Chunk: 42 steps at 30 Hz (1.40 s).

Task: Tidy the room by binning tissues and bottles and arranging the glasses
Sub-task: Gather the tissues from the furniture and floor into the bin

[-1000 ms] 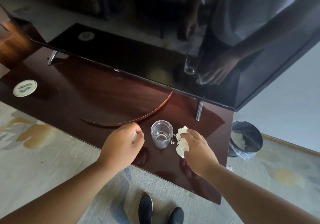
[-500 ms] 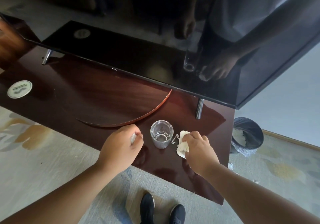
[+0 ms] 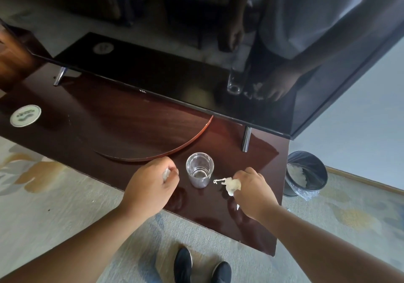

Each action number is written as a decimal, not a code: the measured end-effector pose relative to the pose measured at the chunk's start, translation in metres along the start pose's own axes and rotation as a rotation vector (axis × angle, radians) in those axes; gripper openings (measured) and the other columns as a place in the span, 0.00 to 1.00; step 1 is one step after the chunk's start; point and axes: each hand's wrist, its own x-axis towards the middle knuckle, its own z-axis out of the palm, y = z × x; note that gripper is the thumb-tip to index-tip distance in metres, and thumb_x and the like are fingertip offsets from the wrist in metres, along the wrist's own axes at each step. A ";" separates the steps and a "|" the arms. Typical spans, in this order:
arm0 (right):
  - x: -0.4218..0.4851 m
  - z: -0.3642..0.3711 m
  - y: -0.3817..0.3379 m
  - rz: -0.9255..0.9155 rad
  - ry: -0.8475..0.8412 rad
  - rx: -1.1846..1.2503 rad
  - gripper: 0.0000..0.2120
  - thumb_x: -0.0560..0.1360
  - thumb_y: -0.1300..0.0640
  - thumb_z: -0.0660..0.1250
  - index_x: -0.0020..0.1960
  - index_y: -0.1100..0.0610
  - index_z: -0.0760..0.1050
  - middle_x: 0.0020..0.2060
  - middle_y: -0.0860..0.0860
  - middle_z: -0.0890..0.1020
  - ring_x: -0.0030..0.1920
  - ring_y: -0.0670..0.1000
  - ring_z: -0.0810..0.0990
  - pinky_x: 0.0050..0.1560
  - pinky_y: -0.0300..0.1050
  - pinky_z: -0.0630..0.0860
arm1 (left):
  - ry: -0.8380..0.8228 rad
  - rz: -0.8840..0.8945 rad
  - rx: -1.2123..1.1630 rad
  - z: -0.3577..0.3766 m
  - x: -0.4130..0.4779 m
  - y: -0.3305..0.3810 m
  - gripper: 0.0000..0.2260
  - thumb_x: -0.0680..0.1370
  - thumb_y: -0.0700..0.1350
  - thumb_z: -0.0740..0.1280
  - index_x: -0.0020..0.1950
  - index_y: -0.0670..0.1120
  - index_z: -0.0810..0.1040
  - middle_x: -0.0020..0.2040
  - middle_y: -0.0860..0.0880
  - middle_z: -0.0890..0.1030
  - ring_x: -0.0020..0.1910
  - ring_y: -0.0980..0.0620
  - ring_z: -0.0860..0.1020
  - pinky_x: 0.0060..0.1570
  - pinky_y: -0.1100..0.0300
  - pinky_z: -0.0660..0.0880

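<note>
Balling up tissues right now — left hand (image 3: 150, 184) is squeezing a small wad (image 3: 166, 174), right hand (image 3: 251, 192) is pinching a bigger tissue (image 3: 232, 185) down at the table (image 3: 87, 147) | glass (image 3: 199, 170) is sitting upright between them, not arranged yet | bin (image 3: 306, 173) beside the table is already holding white scraps | TV (image 3: 142, 91) is showing "TCL" — coaster (image 3: 25, 115) print unreadable

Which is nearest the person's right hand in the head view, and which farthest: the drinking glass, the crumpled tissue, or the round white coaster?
1. The crumpled tissue: gripped in the right hand itself.
2. The glass: upright on the table, just left of that hand.
3. The round coaster: far off at the table's left end.
</note>
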 end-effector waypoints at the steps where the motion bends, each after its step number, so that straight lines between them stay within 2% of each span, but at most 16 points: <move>1: -0.002 -0.003 0.000 -0.005 0.009 0.005 0.12 0.73 0.61 0.62 0.55 0.52 0.75 0.48 0.47 0.69 0.53 0.54 0.72 0.44 0.43 0.68 | 0.004 0.003 -0.004 -0.001 -0.001 0.002 0.05 0.76 0.44 0.65 0.40 0.49 0.77 0.35 0.54 0.78 0.36 0.56 0.76 0.35 0.64 0.69; 4: -0.007 -0.012 -0.001 -0.029 0.043 0.027 0.03 0.73 0.61 0.62 0.46 0.54 0.73 0.46 0.47 0.69 0.46 0.54 0.75 0.40 0.44 0.68 | 0.015 0.015 -0.014 -0.005 -0.004 0.006 0.05 0.76 0.44 0.65 0.39 0.50 0.76 0.35 0.55 0.78 0.37 0.56 0.76 0.35 0.63 0.69; 8: -0.011 -0.022 -0.004 0.003 0.061 0.035 0.03 0.74 0.59 0.61 0.41 0.54 0.70 0.38 0.46 0.71 0.36 0.51 0.73 0.36 0.46 0.71 | 0.028 0.026 -0.004 -0.010 -0.007 0.012 0.05 0.75 0.44 0.65 0.39 0.49 0.76 0.33 0.54 0.77 0.35 0.57 0.74 0.32 0.66 0.65; 10: -0.015 -0.029 -0.006 0.001 0.066 0.050 0.03 0.74 0.60 0.61 0.45 0.54 0.72 0.40 0.46 0.74 0.38 0.51 0.75 0.38 0.46 0.73 | 0.039 0.041 0.005 -0.015 -0.008 0.017 0.06 0.75 0.43 0.64 0.39 0.49 0.76 0.32 0.54 0.76 0.34 0.57 0.74 0.30 0.66 0.63; 14: -0.025 -0.044 -0.009 -0.045 0.078 0.105 0.16 0.74 0.62 0.60 0.58 0.47 0.74 0.49 0.48 0.76 0.44 0.51 0.77 0.41 0.43 0.73 | 0.078 0.069 0.017 -0.027 -0.008 0.031 0.05 0.75 0.42 0.65 0.39 0.47 0.76 0.33 0.53 0.76 0.33 0.56 0.74 0.31 0.66 0.64; 17: -0.033 -0.059 -0.013 -0.094 0.078 0.111 0.15 0.76 0.60 0.60 0.61 0.49 0.75 0.53 0.50 0.75 0.51 0.53 0.77 0.48 0.42 0.73 | 0.102 0.091 0.016 -0.034 -0.009 0.043 0.05 0.75 0.42 0.65 0.39 0.47 0.76 0.33 0.54 0.76 0.34 0.56 0.74 0.31 0.65 0.65; 19: -0.037 -0.068 -0.015 -0.108 0.075 0.113 0.12 0.76 0.59 0.61 0.58 0.54 0.76 0.53 0.52 0.75 0.52 0.54 0.76 0.48 0.42 0.71 | 0.114 0.103 0.017 -0.038 -0.009 0.051 0.05 0.75 0.42 0.65 0.39 0.47 0.76 0.32 0.54 0.75 0.33 0.56 0.74 0.31 0.66 0.64; 22: -0.046 -0.079 -0.016 -0.086 0.097 0.159 0.07 0.74 0.54 0.63 0.49 0.54 0.76 0.46 0.51 0.76 0.42 0.50 0.76 0.39 0.38 0.71 | 0.130 0.121 0.017 -0.042 -0.012 0.063 0.06 0.76 0.42 0.65 0.39 0.48 0.76 0.31 0.54 0.75 0.33 0.56 0.74 0.30 0.67 0.63; 25: -0.055 -0.086 -0.018 -0.048 0.126 0.145 0.13 0.72 0.44 0.67 0.48 0.52 0.76 0.45 0.48 0.75 0.42 0.47 0.76 0.38 0.37 0.71 | 0.139 0.148 0.021 -0.044 -0.017 0.077 0.06 0.76 0.43 0.64 0.39 0.47 0.76 0.32 0.54 0.75 0.34 0.55 0.75 0.30 0.68 0.64; 27: -0.060 -0.089 -0.017 -0.056 0.147 0.106 0.13 0.71 0.41 0.68 0.43 0.51 0.74 0.42 0.46 0.74 0.40 0.46 0.75 0.36 0.38 0.69 | 0.143 0.164 0.022 -0.044 -0.020 0.084 0.06 0.76 0.43 0.64 0.39 0.47 0.76 0.32 0.54 0.75 0.34 0.55 0.75 0.30 0.68 0.64; 29: -0.065 -0.092 -0.014 -0.061 0.158 0.067 0.11 0.72 0.44 0.67 0.38 0.49 0.70 0.39 0.45 0.73 0.39 0.47 0.75 0.35 0.38 0.68 | 0.146 0.179 0.016 -0.043 -0.023 0.091 0.06 0.76 0.42 0.64 0.39 0.47 0.76 0.32 0.54 0.75 0.35 0.55 0.75 0.30 0.66 0.65; 31: -0.072 -0.095 -0.011 -0.052 0.158 0.075 0.07 0.73 0.52 0.65 0.37 0.50 0.68 0.38 0.46 0.74 0.39 0.48 0.76 0.35 0.40 0.71 | 0.141 0.190 0.010 -0.043 -0.027 0.097 0.06 0.76 0.42 0.64 0.39 0.48 0.76 0.33 0.54 0.76 0.35 0.55 0.75 0.31 0.67 0.66; 33: -0.082 -0.099 -0.008 -0.042 0.173 0.141 0.04 0.73 0.59 0.63 0.43 0.50 0.70 0.38 0.47 0.77 0.37 0.48 0.77 0.34 0.42 0.75 | 0.122 0.202 0.005 -0.043 -0.032 0.103 0.06 0.76 0.43 0.64 0.38 0.48 0.75 0.33 0.54 0.76 0.34 0.56 0.75 0.30 0.68 0.66; 35: -0.095 -0.102 -0.006 -0.045 0.194 0.189 0.09 0.72 0.62 0.62 0.48 0.49 0.71 0.40 0.47 0.77 0.37 0.47 0.76 0.32 0.41 0.74 | 0.106 0.226 0.006 -0.042 -0.035 0.109 0.07 0.76 0.43 0.63 0.38 0.49 0.74 0.33 0.53 0.76 0.34 0.56 0.75 0.30 0.68 0.66; 39: -0.118 -0.110 -0.004 -0.028 0.252 0.210 0.12 0.73 0.63 0.61 0.49 0.49 0.77 0.43 0.47 0.79 0.41 0.48 0.78 0.41 0.46 0.80 | 0.085 0.274 -0.003 -0.045 -0.039 0.123 0.07 0.76 0.44 0.63 0.38 0.50 0.74 0.34 0.54 0.76 0.34 0.55 0.74 0.30 0.68 0.66; 42: -0.134 -0.114 -0.006 0.007 0.290 0.220 0.12 0.76 0.63 0.59 0.51 0.49 0.77 0.41 0.46 0.79 0.40 0.47 0.79 0.37 0.41 0.79 | 0.077 0.332 -0.015 -0.049 -0.043 0.131 0.06 0.76 0.44 0.63 0.40 0.49 0.75 0.36 0.54 0.77 0.36 0.54 0.75 0.33 0.65 0.69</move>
